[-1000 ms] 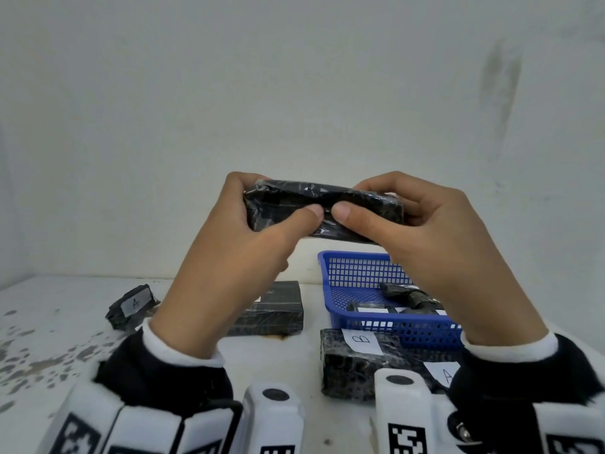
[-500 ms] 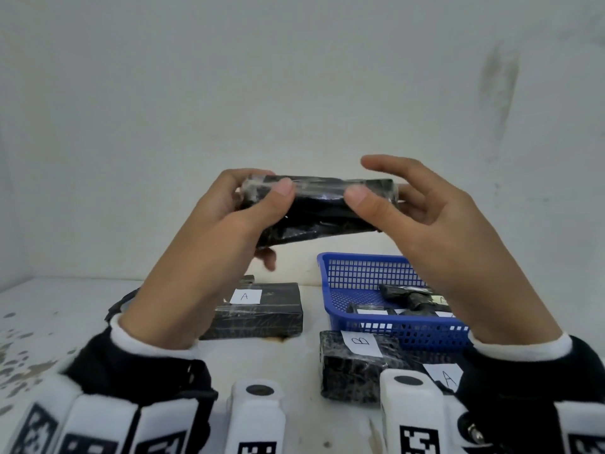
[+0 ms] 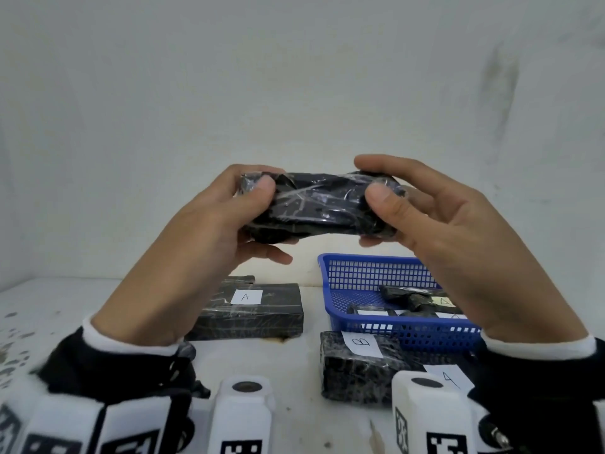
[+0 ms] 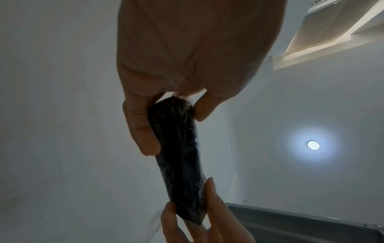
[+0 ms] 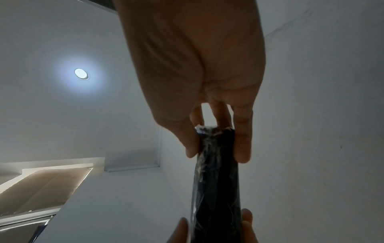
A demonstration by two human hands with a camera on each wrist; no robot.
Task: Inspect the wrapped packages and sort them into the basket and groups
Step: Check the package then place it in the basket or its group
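I hold a black package wrapped in clear film up in front of the wall, lying level between both hands. My left hand grips its left end, thumb in front and fingers behind. My right hand pinches its right end between thumb and fingers. No label shows on the side facing me. The left wrist view shows the package held at both ends, and the right wrist view shows the package the same way. The blue basket stands on the table below, holding several small labelled packages.
A flat black package labelled A lies on the table left of the basket. A package labelled B sits in front of the basket, with another A label beside it. The white wall stands close behind.
Both hands have turned the package over, and a broader face now points toward me. My right fingers loosened and took hold again at the right end. The left wrist dropped lower.
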